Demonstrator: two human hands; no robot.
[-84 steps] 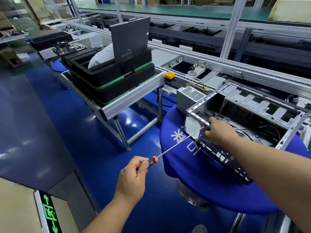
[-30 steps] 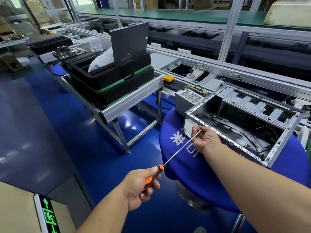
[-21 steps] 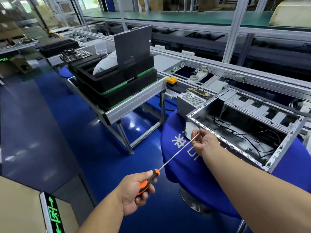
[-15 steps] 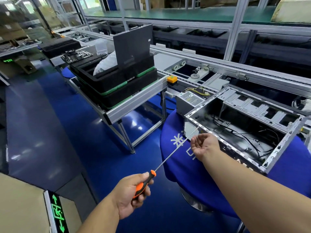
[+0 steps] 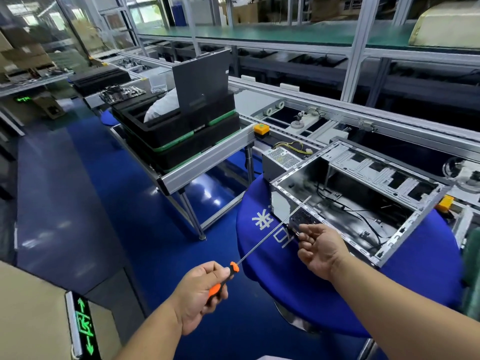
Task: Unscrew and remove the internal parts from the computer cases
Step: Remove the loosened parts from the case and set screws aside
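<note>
open computer case (image 5: 363, 203) on a round blue table (image 5: 428, 268), glossy blue floor (image 5: 104, 203); left hand (image 5: 200, 292) grasps a screwdriver (image 5: 259, 245); right hand (image 5: 320, 249) loosely curled, grasp unclear

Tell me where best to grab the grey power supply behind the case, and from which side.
Grip the power supply across its two plain side walls, coming from above left. The case blocks its right side, the mesh top gives no hold, and the yellow cables trail off its far end.

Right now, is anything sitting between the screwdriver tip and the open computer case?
Nothing visible. The screwdriver, gripped by the left hand, already points at the computer case front corner; the right hand hovers beside the shaft.
</note>
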